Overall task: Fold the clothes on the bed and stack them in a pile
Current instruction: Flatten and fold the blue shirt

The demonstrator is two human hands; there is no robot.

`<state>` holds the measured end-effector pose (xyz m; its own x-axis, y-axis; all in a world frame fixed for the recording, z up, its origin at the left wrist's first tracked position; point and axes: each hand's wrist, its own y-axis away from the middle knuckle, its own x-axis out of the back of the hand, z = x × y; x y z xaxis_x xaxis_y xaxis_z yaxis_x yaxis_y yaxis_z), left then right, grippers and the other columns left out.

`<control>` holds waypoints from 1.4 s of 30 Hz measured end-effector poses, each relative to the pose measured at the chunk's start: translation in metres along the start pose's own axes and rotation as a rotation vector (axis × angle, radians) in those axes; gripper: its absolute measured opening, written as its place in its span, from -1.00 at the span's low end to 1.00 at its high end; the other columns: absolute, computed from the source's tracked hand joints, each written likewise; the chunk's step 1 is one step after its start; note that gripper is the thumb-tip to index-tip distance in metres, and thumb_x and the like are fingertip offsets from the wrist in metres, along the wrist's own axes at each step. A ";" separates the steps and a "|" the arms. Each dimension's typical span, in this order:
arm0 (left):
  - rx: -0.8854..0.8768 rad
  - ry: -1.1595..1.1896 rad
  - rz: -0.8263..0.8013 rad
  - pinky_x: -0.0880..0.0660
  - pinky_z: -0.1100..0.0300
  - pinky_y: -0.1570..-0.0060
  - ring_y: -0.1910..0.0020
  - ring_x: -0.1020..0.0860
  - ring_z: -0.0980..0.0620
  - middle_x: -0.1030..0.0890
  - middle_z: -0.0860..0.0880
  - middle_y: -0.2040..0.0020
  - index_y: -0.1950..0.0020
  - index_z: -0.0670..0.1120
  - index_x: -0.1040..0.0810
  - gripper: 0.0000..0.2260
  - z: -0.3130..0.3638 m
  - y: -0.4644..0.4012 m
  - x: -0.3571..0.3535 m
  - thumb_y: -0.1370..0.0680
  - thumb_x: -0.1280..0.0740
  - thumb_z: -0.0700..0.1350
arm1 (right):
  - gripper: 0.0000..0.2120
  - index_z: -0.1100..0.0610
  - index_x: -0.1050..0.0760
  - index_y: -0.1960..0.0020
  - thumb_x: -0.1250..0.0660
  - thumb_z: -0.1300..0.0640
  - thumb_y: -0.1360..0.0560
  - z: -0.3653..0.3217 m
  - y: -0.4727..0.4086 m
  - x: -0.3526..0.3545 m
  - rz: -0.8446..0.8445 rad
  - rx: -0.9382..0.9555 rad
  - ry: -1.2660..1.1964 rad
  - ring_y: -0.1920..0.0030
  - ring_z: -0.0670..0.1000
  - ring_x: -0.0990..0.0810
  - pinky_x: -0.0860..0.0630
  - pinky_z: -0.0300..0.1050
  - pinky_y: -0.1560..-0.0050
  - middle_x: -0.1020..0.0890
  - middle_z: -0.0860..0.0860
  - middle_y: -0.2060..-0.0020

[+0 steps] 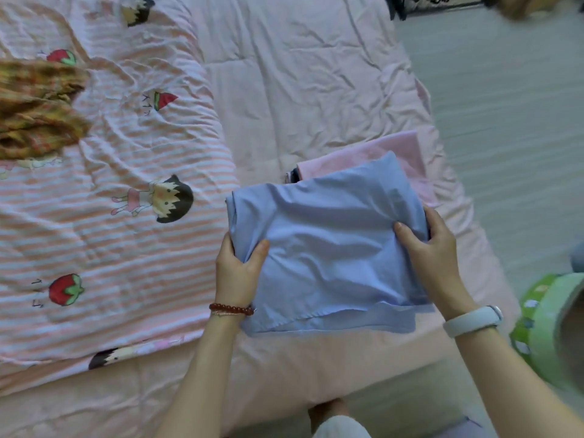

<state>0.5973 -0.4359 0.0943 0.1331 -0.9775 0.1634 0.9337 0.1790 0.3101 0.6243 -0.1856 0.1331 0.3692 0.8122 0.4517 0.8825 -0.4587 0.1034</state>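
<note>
Two hands held the folded blue garment from the head view: the left hand pinched its left edge, thumb on top, and the right hand gripped the right edge likewise. It hung low over the bed, partly above a folded pink garment. Setting it down squarely on that pile, edges aligned, seemed the sensible move. The blue cloth looked thin, smooth and softly creased; a rumpled mustard knit lay well apart on the striped quilt.
</note>
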 end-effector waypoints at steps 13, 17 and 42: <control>0.141 -0.015 0.045 -0.47 0.14 -0.02 -0.09 -0.54 -0.04 -0.53 0.02 -0.01 -0.13 -0.08 -0.40 -0.71 0.002 -0.065 -0.144 -0.48 -0.40 -0.13 | -0.83 0.10 -0.49 -0.06 -0.31 0.24 -0.49 0.051 -0.189 0.054 -0.183 0.030 0.142 0.04 -0.03 -0.53 -0.42 -0.17 0.05 -0.59 0.00 0.06; 0.182 -0.201 0.199 -0.39 0.05 -0.21 -0.21 -0.46 -0.12 -0.47 -0.08 -0.19 -0.41 -0.14 -0.25 -0.44 -0.013 -0.073 -0.150 -0.49 -0.38 -0.04 | -0.55 0.18 -0.32 -0.38 -0.29 0.21 -0.51 0.092 -0.189 0.048 -0.130 -0.043 0.261 -0.29 0.12 -0.39 -0.29 -0.20 -0.19 -0.44 0.15 -0.29; -0.182 -1.040 -0.006 0.08 -0.28 -0.38 -0.51 0.19 -0.13 0.07 0.02 -0.55 -0.49 0.23 -0.03 -0.38 -0.037 -0.126 -0.228 -0.47 -0.07 0.35 | -0.49 -0.27 0.17 -0.44 0.06 -0.18 -0.55 0.114 -0.233 -0.016 -0.462 0.360 0.840 -0.50 0.09 0.27 0.19 0.32 -0.40 0.15 -0.08 -0.52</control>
<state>0.4620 -0.2397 -0.0164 -0.1421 -0.3862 0.9114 0.9806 0.0706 0.1828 0.4462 -0.0507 0.0006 -0.2305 0.3040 0.9244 0.9730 0.0837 0.2151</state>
